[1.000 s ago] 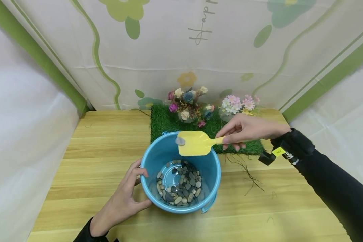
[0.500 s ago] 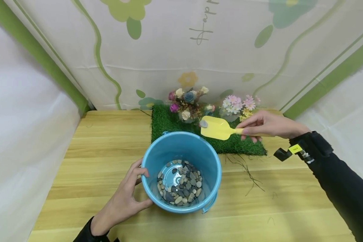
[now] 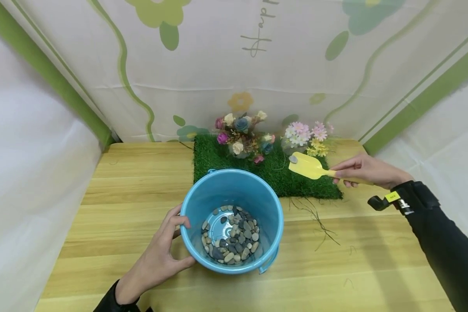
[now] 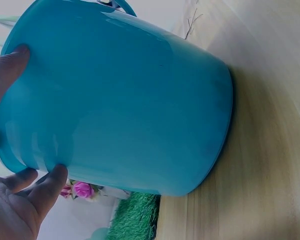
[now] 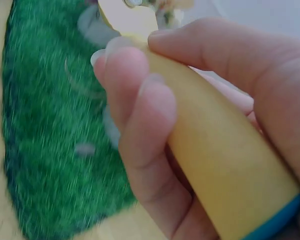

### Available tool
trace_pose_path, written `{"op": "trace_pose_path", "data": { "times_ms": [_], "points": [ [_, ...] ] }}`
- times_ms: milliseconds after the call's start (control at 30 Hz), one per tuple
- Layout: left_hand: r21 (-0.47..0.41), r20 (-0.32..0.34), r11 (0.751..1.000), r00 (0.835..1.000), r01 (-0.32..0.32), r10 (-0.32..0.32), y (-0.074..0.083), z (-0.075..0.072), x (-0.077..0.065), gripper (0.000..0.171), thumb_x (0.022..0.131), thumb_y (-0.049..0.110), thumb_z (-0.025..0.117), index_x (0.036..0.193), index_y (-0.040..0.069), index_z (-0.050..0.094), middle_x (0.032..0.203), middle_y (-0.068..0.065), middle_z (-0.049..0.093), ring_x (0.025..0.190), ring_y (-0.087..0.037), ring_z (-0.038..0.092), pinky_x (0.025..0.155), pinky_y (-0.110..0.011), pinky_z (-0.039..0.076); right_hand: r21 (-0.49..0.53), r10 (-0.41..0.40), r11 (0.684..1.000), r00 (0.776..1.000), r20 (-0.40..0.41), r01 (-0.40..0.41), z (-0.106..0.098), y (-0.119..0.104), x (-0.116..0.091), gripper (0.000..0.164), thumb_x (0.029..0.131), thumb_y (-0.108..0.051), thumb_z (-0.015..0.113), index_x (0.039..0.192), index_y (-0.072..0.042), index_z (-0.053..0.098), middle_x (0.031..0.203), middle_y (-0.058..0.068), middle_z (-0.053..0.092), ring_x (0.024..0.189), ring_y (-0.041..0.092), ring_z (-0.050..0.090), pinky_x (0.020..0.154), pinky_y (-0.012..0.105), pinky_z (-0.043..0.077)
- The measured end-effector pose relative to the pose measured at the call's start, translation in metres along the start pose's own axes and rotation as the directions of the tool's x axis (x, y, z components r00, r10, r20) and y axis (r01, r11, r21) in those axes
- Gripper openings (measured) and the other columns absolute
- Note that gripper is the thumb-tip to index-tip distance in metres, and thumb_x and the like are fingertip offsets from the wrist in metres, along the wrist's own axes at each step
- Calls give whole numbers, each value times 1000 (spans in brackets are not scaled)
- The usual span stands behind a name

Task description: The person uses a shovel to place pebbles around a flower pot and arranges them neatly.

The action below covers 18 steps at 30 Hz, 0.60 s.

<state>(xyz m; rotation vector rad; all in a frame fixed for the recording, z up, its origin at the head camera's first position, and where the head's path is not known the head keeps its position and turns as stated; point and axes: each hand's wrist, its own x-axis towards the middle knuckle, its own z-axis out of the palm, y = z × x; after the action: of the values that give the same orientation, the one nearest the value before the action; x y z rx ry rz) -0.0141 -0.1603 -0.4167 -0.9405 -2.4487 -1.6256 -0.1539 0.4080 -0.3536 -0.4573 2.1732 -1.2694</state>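
A blue bucket [image 3: 234,177] stands on the wooden table with grey and pale pebbles [image 3: 239,242] on its floor. My left hand [image 3: 157,255] holds its left rim, index finger curled over the edge and thumb low on the outer wall; in the left wrist view fingers press the bucket's side [image 4: 115,100]. To the right, my right hand [image 3: 364,171] grips a yellow toy shovel [image 3: 308,166] by its handle [image 5: 215,140]. One grey pebble [image 3: 293,159] sits at the tip of the blade, above the artificial grass mat.
Behind the bucket lies a green artificial grass mat [image 3: 292,188], bearing mixed artificial roses [image 3: 241,134] and pink, white and yellow flowers [image 3: 305,136]. Thin dark strands [image 3: 319,221] lie on the wooden table [image 3: 140,186]. A printed curtain [image 3: 202,65] hangs at the back.
My right hand has carried the shovel and its pebble from over the bucket rightward, out over the grass mat. My left hand and the bucket have stayed where they were.
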Motion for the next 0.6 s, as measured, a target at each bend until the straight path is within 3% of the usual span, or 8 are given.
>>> {"op": "trace_pose_path", "data": {
  "times_ms": [267, 600],
  "points": [
    [1, -3, 1000, 1000, 3, -3, 0, 0, 0, 65, 73, 3, 90, 119, 6, 44, 158, -15, 26, 135, -46, 40, 88, -51, 58, 34, 81, 996, 996, -45, -79, -8, 39, -10, 43, 105, -12, 58, 137, 16, 50, 110, 19, 71, 78, 21, 66, 65, 30, 59],
    [-7, 10, 1000, 1000, 23, -23, 0, 0, 0, 67, 73, 2, 91, 120, 9, 43, 159, -15, 25, 137, -45, 37, 91, -50, 56, 4, 231, 973, 968, -99, -232, -10, 47, -8, 47, 105, -20, 60, 136, 15, 53, 116, 27, 67, 85, 26, 68, 72, 33, 60]
  ]
}}
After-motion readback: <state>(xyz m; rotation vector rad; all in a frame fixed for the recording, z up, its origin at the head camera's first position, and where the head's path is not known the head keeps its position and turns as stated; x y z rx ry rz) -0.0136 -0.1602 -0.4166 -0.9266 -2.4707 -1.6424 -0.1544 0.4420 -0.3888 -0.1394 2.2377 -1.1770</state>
